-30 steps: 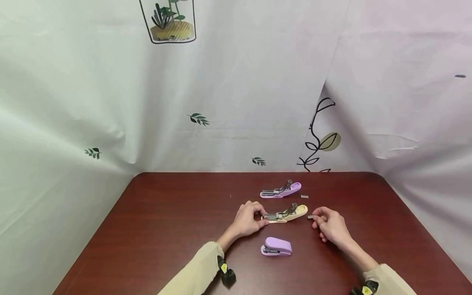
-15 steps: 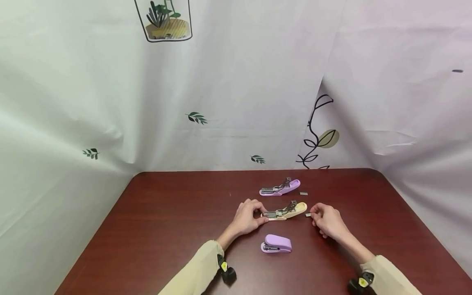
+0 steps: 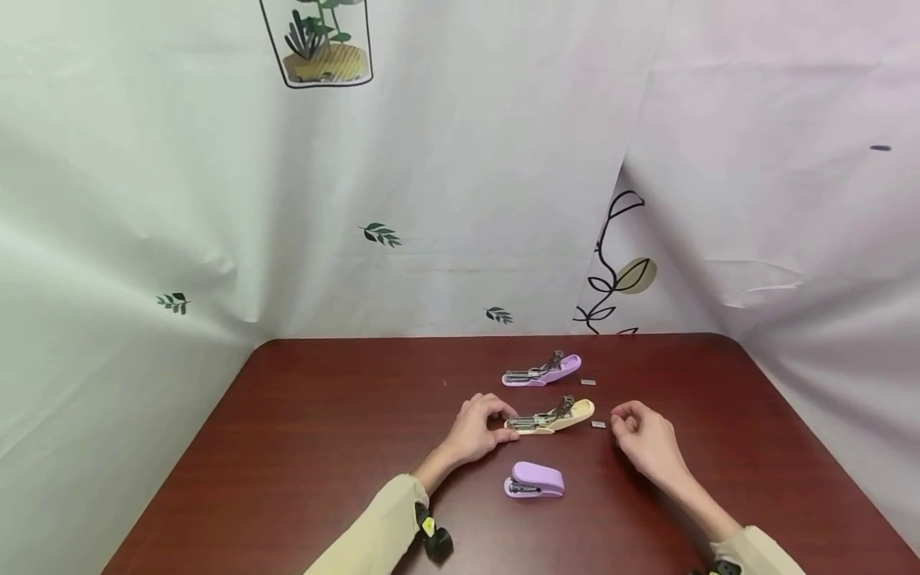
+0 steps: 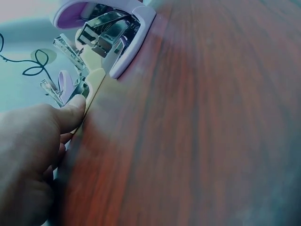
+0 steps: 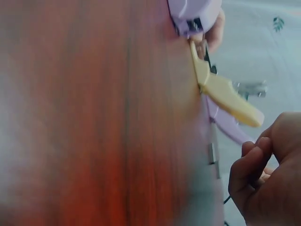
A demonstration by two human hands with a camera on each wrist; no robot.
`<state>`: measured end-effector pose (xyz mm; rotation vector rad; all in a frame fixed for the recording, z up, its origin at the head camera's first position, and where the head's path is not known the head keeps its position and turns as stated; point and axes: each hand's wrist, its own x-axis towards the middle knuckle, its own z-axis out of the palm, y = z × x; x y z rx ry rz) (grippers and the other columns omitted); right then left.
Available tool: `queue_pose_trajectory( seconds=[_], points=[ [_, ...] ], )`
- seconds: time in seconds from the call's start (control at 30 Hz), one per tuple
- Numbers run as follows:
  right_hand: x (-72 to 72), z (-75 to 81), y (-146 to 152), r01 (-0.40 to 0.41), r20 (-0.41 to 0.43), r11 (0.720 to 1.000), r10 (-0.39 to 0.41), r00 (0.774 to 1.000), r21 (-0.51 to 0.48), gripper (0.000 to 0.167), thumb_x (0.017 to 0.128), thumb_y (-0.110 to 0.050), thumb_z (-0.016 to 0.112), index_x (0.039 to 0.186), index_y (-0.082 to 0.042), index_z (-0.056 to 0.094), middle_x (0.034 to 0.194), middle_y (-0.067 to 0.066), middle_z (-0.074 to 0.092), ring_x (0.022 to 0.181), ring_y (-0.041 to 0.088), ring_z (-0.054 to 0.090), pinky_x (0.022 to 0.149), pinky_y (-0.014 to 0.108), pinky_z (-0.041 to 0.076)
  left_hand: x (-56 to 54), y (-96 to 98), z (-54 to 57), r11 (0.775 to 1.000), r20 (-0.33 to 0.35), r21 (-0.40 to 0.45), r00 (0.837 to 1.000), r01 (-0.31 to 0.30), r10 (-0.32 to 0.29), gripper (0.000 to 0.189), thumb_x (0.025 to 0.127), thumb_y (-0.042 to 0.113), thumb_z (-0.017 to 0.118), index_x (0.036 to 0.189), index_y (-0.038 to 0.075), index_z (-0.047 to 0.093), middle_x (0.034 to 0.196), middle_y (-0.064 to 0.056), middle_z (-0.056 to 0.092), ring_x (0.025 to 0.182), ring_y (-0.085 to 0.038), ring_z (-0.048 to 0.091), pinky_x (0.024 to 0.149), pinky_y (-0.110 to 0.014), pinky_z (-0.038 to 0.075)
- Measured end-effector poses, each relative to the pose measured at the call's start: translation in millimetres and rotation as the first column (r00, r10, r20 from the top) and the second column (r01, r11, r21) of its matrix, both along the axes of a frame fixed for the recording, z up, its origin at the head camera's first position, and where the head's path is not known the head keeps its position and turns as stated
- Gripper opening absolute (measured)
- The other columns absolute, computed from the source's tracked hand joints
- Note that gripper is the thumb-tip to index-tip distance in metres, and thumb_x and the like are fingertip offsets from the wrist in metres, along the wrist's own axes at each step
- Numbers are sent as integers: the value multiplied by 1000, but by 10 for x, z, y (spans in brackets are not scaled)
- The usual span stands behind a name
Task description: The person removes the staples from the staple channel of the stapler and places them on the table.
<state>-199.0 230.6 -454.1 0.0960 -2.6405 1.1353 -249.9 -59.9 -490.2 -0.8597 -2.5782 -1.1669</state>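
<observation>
Yellow stapler (image 3: 557, 424) crosswise, raised end (image 3: 583, 409) rightward.

Passable far left of yellow stapler (image 3: 552, 422), blocked behind by open purple stapler (image 3: 544, 374), in front by closed stapler (image 3: 539, 476).

The person's clothes are easy to make out from here: a pale cream-beige left sleeve (image 3: 374, 527), plain and loose, softly creased, ending at the wrist, and a right sleeve (image 3: 763, 553) of the same colour, though I catch only a short piece of it. At the left cuff sits a black band (image 3: 420, 513) with a small bright yellow patch, a rounded black lump (image 3: 438, 546) beside it. A black fitting (image 3: 727, 567) shows at the right cuff, mostly cut off. The left hand (image 3: 474, 429) and right hand (image 3: 650, 442) are bare.
</observation>
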Motion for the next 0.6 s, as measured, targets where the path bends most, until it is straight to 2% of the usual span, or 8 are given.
queue_pose_trajectory(
  seconds=[0.1,0.17,0.23,0.3,0.37,0.47,0.53,0.6],
  points=[
    [99,24,-60,4,-110,1000,-2,994,19,6,88,-2,67,93,-4,68,60,-8,49,51,4,44,54,26,38,-8,-45,-14,997,-13,72,1000,28,-27,28,76,16,88,100,9,76,88,2,65,82,-12,55,77,-28,44],
    [166,37,-137,-26,-169,1000,29,985,15,9,85,1,69,90,-6,68,61,-11,48,51,2,42,51,25,37,35,-114,-4,991,-6,126,999,39,-39,28,77,12,86,102,5,75,89,-1,65,81,-14,57,75,-26,47],
    [229,52,-234,-82,-230,996,84,970,16,14,82,5,71,88,-8,68,63,-13,48,51,0,42,48,24,38,120,-196,29,984,21,171,998,52,-57,24,80,6,82,103,3,74,89,-3,65,80,-15,58,71,-26,49],
    [285,71,-343,-168,-285,985,170,943,33,19,79,8,72,88,-9,67,66,-15,50,53,-1,43,48,22,39,239,-275,79,980,53,186,995,74,-86,22,81,-1,74,103,1,72,91,-5,65,79,-16,59,69,-27,49],
    [334,87,-455,-281,-324,957,290,900,76,22,77,8,74,91,-8,67,72,-15,53,58,-2,47,50,21,42,366,-331,114,979,80,172,989,109,-124,27,79,-4,68,104,1,71,93,-5,66,80,-16,59,69,-27,49],
    [389,111,-603,-437,-327,882,470,820,173,30,77,4,77,103,-5,65,87,-8,59,70,2,53,59,22,47,533,-344,135,983,92,84,981,163,-170,33,75,2,71,108,5,69,98,-2,65,86,-13,58,76,-26,48],
    [421,126,-677,-498,-305,831,554,774,247,38,78,0,79,112,-5,63,98,-3,59,80,6,55,67,25,49,616,-306,132,985,81,8,981,174,-174,36,76,12,78,110,9,68,98,2,63,89,-10,55,82,-26,45],
    [443,139,-738,-522,-276,793,602,749,315,44,77,-5,82,117,-7,62,106,-2,56,89,9,54,74,28,50,679,-250,122,985,48,-62,986,160,-157,38,75,24,84,108,13,69,97,5,61,91,-6,53,83,-25,42]
  ],
)
